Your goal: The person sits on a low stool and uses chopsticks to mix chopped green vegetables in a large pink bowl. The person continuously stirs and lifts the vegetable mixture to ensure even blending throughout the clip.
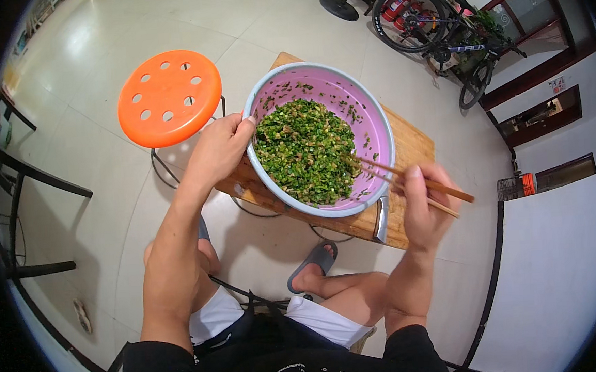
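Note:
A large basin [373, 113], pink inside with a pale blue rim, holds a heap of chopped green filling [304, 151] with brownish bits mixed in. Bits of green cling to its inner wall. My left hand [219, 148] grips the rim on the left side, thumb over the edge. In my right hand [427, 204] is a pair of wooden chopsticks [392, 169], their tips at the right edge of the filling. Under the basin lies a wooden board [412, 132]. A knife [381, 219] with a metal handle rests on it, its other end hidden beneath the basin.
An orange round stool [170, 98] with holes stands left of the basin. Dark chair legs [41, 176] are at the far left. A bicycle [438, 24] and red fire extinguishers [396, 8] are at the back right. A white panel [556, 272] stands to the right.

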